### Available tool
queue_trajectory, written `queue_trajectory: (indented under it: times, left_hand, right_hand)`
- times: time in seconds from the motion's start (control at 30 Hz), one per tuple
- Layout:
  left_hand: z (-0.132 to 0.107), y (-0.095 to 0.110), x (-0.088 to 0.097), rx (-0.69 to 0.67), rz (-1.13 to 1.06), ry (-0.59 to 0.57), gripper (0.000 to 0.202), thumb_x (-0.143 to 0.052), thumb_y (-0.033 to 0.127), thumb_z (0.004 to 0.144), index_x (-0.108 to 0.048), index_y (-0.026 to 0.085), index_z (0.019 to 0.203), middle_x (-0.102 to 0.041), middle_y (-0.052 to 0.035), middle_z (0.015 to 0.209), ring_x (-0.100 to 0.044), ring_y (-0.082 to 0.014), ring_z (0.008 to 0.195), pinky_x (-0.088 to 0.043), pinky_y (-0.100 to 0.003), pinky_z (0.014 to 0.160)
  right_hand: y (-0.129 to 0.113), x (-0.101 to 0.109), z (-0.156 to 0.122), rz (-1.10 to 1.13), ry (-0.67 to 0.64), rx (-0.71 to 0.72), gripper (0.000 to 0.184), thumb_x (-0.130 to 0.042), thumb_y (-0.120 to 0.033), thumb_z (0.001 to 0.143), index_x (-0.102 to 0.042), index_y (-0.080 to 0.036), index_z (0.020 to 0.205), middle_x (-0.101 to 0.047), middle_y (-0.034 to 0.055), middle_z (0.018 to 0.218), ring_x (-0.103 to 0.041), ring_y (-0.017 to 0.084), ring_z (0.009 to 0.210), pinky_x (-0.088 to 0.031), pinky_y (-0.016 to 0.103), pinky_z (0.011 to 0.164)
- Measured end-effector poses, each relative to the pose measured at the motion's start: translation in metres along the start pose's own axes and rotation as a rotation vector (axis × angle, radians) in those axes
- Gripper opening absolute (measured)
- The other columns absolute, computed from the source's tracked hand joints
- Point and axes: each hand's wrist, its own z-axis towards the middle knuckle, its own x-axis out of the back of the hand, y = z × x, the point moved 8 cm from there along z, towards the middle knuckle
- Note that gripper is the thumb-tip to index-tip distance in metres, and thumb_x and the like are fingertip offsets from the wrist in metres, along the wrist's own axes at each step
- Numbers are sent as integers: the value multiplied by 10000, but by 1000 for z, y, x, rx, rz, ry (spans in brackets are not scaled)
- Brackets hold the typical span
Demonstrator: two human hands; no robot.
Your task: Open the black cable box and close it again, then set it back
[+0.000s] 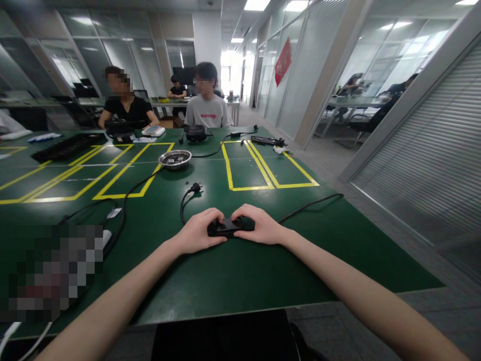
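A black power adapter (230, 225) lies on the green table in front of me, gripped from both ends. My left hand (199, 230) is closed around its left end, thumb on the near side and fingers on the far side. At the other end my right hand (261, 224) is wrapped in the same way. The hands cover the adapter's ends, so only its middle shows. A black cord with a plug (195, 188) curves up beyond my left hand. From behind my right hand a thin black cable (311, 204) runs off to the right.
Yellow tape rectangles (251, 188) mark the green table (210, 291). A metal bowl (175, 159) with small parts stands farther back. Left lie a black tray (69, 146) and a blurred-out object (60, 271) with cables. Two people sit across the table.
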Motion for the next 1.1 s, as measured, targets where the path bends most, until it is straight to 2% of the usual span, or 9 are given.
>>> queue_trajectory:
  times: [0.17, 0.33, 0.43, 0.57, 0.8, 0.87, 0.97, 1.03, 1.1]
  left_hand:
    - [0, -2, -1, 9, 15, -7, 295, -797, 281, 785, -596, 218, 992, -679, -16, 971, -666, -212, 868, -510, -311, 772]
    - [1, -3, -1, 9, 30, -21, 259, -744, 350, 867, -622, 216, 1052, -711, -39, 1002, -688, -230, 900, -524, -332, 793]
    - [2, 1, 0, -13, 72, -23, 240, -683, 373, 917, -626, 213, 1087, -719, -56, 1023, -690, -236, 909, -533, -346, 811]
    - [3, 8, -2, -74, 176, -29, 337, -684, 404, 924, -638, 207, 1194, -735, -87, 1086, -689, -262, 966, -538, -376, 865]
    - [3, 8, -5, -100, 254, -36, 310, -591, 422, 995, -688, 187, 1173, -741, -103, 1015, -688, -270, 918, -535, -393, 871]
    - [3, 7, -4, -72, 230, -28, 358, -591, 460, 986, -687, 195, 1206, -738, -105, 1049, -688, -269, 935, -533, -383, 872]
    - [5, 0, -1, 55, 130, -45, 422, -526, 541, 997, -695, 215, 1203, -746, -78, 1061, -693, -251, 929, -527, -345, 831]
    - [5, -7, -1, 164, 63, -86, 460, -437, 569, 1027, -722, 210, 1051, -748, -38, 924, -683, -222, 829, -504, -306, 737]
    - [5, -12, -2, 236, 42, -118, 488, -438, 590, 1020, -709, 200, 909, -709, -9, 774, -643, -197, 707, -450, -279, 635]
  right_hand:
    - [0, 0, 0, -14, -51, -6, 286, -816, -289, 816, -665, -203, 1043, -711, 68, 1033, -662, 230, 947, -543, 365, 851]
    - [1, -4, -1, -50, -125, -19, 459, -867, -305, 777, -665, -209, 1178, -721, 77, 1102, -676, 235, 987, -541, 355, 863]
    - [-2, -6, 0, -152, -121, -10, 420, -818, -275, 827, -663, -192, 1208, -734, 93, 1093, -679, 241, 963, -539, 359, 843]
    - [-9, -10, 1, -294, -120, 58, 337, -687, -315, 957, -658, -157, 1254, -746, 124, 1048, -682, 251, 932, -531, 374, 840]
    - [-9, -9, 0, -379, -102, 90, 361, -573, -397, 1036, -671, -143, 1273, -748, 134, 981, -686, 252, 882, -538, 378, 813]
    - [-10, -8, -1, -372, -84, 116, 368, -563, -397, 1041, -664, -157, 1301, -757, 141, 1033, -687, 255, 921, -546, 389, 833]
    - [-15, -7, -3, -379, -51, 200, 370, -557, -358, 1043, -640, -196, 1365, -741, 150, 1224, -668, 277, 1075, -551, 434, 915]
    - [-18, -7, -4, -410, -32, 250, 375, -553, -323, 1043, -627, -218, 1395, -713, 145, 1316, -637, 293, 1165, -543, 473, 970]
    - [-20, -6, -4, -441, -5, 276, 363, -545, -297, 1043, -636, -221, 1385, -705, 145, 1334, -624, 302, 1190, -547, 490, 979]
